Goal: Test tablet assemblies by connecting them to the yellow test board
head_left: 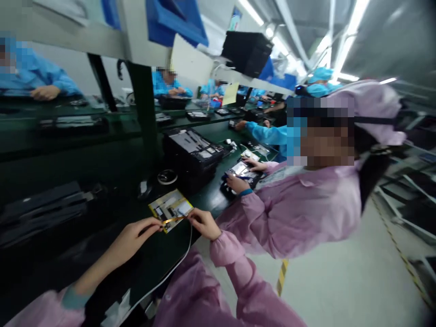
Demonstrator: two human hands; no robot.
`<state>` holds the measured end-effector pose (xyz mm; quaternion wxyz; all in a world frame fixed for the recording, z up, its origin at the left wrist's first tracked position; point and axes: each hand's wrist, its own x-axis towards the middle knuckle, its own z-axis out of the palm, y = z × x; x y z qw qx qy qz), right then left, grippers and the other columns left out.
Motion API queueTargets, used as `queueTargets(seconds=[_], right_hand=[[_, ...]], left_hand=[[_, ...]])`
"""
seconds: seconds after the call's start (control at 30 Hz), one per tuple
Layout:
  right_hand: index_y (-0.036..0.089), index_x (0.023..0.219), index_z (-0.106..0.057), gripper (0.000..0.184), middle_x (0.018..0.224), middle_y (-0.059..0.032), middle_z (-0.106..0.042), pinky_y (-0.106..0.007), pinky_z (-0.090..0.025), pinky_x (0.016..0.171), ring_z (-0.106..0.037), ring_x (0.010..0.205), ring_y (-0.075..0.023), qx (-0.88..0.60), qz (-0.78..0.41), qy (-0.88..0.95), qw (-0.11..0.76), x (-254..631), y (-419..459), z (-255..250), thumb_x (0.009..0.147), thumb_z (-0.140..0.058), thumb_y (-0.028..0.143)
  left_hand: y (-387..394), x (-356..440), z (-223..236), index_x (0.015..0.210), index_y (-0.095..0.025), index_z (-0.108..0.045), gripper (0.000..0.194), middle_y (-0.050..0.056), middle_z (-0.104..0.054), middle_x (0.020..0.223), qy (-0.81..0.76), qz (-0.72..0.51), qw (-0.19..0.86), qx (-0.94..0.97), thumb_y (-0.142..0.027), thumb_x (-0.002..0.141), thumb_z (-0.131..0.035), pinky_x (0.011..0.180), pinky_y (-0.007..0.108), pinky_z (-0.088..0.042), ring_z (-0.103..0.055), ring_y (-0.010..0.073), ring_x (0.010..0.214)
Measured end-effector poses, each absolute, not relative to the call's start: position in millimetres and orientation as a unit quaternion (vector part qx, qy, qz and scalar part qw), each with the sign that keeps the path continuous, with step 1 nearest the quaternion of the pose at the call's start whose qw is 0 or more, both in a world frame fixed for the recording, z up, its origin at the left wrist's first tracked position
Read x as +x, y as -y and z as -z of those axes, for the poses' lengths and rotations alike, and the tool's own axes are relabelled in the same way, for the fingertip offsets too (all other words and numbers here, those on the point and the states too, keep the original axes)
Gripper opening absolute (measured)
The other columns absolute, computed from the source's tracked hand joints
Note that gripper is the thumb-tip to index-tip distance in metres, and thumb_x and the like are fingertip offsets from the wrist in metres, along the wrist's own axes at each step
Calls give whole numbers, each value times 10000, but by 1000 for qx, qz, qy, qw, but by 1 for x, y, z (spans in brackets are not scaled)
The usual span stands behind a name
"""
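Note:
My left hand (136,234) pinches the left end of a thin orange ribbon cable (174,220) between thumb and fingertips. At the cable's other end, my right hand (206,223) has its fingers closed in a pinch. The strip runs between both hands, just over a yellow-edged panel (171,203) bearing dark and silvery electronic parts. That panel lies on the dark green bench (155,261). A white cord (185,254) passes below my right hand and down past the bench edge; where it starts is hidden.
Stacked black trays (192,159) with flat device parts stand beyond the panel. Behind it lies a round metallic ring (167,177). On my right a co-worker in pink (299,213) handles a device (241,170). A shelf with blue bins (177,22) hangs above.

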<state>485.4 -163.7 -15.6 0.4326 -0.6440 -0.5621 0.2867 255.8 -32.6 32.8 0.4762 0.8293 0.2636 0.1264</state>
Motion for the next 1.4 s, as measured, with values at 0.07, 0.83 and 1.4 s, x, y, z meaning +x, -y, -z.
queueTargets(seconds=[0.07,0.83,1.4], right_hand=[[177,855,-632,317,731,8,-622,-250,-480,666,-569,649,-113,-571,-404,512,498,475,158,14,808,-661,489],[205,872,-586,185,739,0,-624,-258,-464,652,-579,662,-129,-625,-283,592,423,433,120,-17,902,-516,374],[203,879,-659,122,696,8,-570,-241,-425,599,-518,617,-122,-627,-220,639,388,417,124,-23,867,-544,242]], left_hand=[[32,253,-28,901,-252,-705,333,13,-727,928,-264,-131,487,822,-531,839,-535,834,276,-501,-669,223,901],[34,249,-23,799,-198,-553,195,-21,-589,688,-259,-227,559,754,-368,880,-501,669,262,-445,-576,145,673],[41,247,-12,858,-186,-552,149,10,-625,825,-189,-305,289,887,-246,964,-466,753,284,-455,-586,152,808]])
